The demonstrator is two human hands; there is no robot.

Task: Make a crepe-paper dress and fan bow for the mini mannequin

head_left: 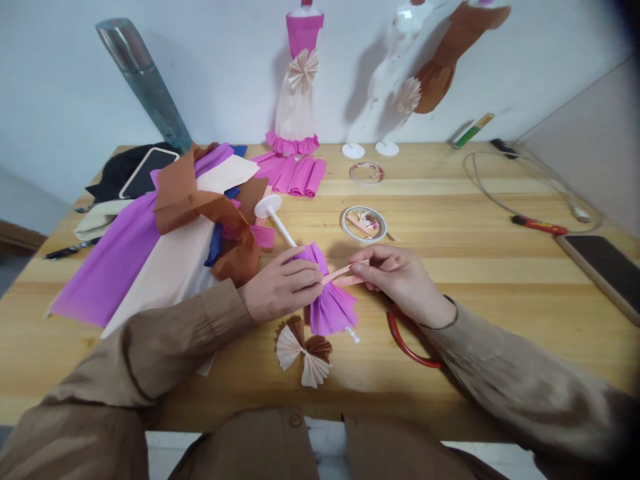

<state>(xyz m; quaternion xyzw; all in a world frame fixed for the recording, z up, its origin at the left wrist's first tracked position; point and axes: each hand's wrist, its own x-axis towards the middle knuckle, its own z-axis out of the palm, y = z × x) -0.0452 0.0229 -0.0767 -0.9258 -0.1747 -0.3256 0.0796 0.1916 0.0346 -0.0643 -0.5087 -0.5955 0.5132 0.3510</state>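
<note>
My left hand is closed round a small doll form dressed in pleated purple paper, lying on the wooden table; its white stand points away from me. My right hand pinches a narrow pale-pink paper strip that runs across to the doll's waist. A folded paper fan bow in cream and brown lies just in front of the doll. Red-handled scissors rest under my right wrist.
Sheets of purple, cream, brown and blue crepe paper pile at left. Two dressed mannequins stand at the back wall. Tape rolls, a metal bottle, cable, red tool and phone lie around.
</note>
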